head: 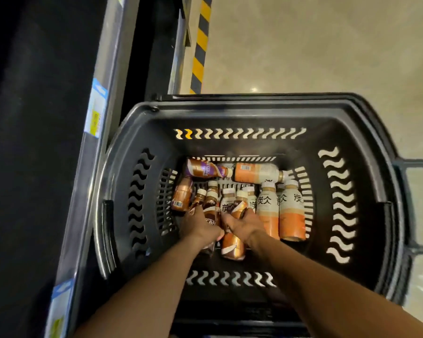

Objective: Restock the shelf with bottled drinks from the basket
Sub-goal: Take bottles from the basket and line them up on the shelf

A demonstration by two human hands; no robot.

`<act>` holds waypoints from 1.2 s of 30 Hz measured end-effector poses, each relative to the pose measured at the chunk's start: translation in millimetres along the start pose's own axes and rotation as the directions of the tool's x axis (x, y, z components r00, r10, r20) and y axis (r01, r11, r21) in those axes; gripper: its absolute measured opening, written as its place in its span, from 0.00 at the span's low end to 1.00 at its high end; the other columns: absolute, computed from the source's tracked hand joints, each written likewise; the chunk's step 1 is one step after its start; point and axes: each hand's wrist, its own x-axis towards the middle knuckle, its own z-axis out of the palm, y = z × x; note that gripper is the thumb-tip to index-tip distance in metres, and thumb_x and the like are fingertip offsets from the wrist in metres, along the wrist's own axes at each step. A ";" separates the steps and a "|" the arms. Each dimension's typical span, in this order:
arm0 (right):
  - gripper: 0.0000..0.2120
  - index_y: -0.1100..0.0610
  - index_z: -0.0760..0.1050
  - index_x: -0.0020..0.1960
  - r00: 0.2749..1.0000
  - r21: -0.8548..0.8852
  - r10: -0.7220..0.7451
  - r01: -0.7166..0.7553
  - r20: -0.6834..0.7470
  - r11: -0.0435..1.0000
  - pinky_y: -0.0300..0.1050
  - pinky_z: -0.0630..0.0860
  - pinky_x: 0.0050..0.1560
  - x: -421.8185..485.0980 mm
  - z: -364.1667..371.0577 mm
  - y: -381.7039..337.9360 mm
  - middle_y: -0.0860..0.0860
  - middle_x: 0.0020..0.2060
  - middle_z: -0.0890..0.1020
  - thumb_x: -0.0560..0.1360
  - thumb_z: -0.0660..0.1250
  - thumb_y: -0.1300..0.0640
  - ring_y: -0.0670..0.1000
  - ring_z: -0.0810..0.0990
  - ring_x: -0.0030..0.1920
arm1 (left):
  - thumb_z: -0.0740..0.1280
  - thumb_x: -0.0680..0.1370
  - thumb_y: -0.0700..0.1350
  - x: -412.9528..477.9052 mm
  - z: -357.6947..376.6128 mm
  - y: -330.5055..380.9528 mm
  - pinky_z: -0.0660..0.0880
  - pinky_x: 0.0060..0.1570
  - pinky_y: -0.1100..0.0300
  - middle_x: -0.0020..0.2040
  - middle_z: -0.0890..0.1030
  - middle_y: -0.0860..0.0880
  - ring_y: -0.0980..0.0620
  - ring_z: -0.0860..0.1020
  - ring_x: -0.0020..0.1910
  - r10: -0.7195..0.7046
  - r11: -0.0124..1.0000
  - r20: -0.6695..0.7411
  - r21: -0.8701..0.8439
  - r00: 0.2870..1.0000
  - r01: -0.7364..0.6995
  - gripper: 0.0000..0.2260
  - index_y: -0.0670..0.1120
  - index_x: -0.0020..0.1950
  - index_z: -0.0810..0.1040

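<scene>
The bottled drinks lie loose in the bottom of the black basket (366,181), directly below you. Your left hand (202,228) reaches into the left part of the pile. Its fingers curl round a dark brown bottle (198,200) whose white cap points away from you. Your right hand (244,225) is just beside the left hand, and its fingers wrap round a copper-and-white bottle (239,207).

A brown lettered bottle (211,208) lies between the two hands. A copper bottle (232,248) lies under your right wrist; whether the wrist touches it cannot be determined.

To the right of your right hand, a pair of orange-and-cream bottles (292,215) lies side by side, caps pointing away from you. Along the far wall of the basket, a purple-labelled bottle (202,168) and an orange-and-white bottle (257,172) lie crosswise, the cap of the first near the base of the second. A second copper bottle (182,198) lies at the left edge of the pile.

The basket handle (418,164) projects to your right. A grey shelf edge (108,57) runs along the left side of the basket and carries price labels (97,111). The shelf interior is dark, and its contents cannot be made out. Beyond the basket there is beige floor (327,45) and a yellow-and-black striped strip (200,45).
</scene>
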 end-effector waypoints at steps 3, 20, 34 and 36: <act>0.28 0.51 0.67 0.65 0.992 0.154 -0.091 0.077 0.086 0.985 0.53 0.73 0.66 -66.8 -40.7 -4.2 0.50 0.60 0.79 0.71 0.76 0.47 0.54 0.76 0.63 | 0.74 0.62 0.42 -72.4 -33.0 21.8 0.72 0.61 0.48 0.60 0.76 0.48 0.45 0.74 0.61 0.001 0.975 0.077 -0.221 0.997 0.016 0.32 0.50 0.65 0.70; 0.12 0.45 0.74 0.50 0.778 0.254 -0.586 0.628 -0.225 0.736 0.44 0.81 0.47 -641.7 -270.6 -145.3 0.47 0.42 0.83 0.72 0.75 0.53 0.45 0.83 0.42 | 0.75 0.70 0.36 -651.2 -254.8 132.5 0.79 0.41 0.63 0.46 0.85 0.55 0.59 0.83 0.46 0.397 0.565 -0.282 -0.675 0.873 -0.475 0.24 0.58 0.58 0.74; 0.12 0.46 0.74 0.51 0.201 0.122 -0.959 0.966 0.202 0.228 0.35 0.77 0.38 -868.4 -243.0 -181.1 0.40 0.39 0.81 0.72 0.75 0.54 0.41 0.80 0.37 | 0.77 0.69 0.42 -897.7 -300.7 39.6 0.74 0.33 0.69 0.36 0.79 0.57 0.61 0.78 0.34 -0.051 0.340 -0.857 -0.498 0.513 -0.797 0.18 0.54 0.53 0.74; 0.11 0.45 0.74 0.50 0.141 0.161 -0.953 0.969 0.269 0.189 0.37 0.76 0.39 -896.7 -219.3 -171.5 0.40 0.39 0.81 0.72 0.75 0.52 0.42 0.80 0.38 | 0.77 0.70 0.43 -927.6 -296.0 10.4 0.75 0.34 0.69 0.37 0.80 0.58 0.61 0.79 0.35 -0.158 0.341 -0.879 -0.476 0.450 -0.811 0.16 0.53 0.51 0.74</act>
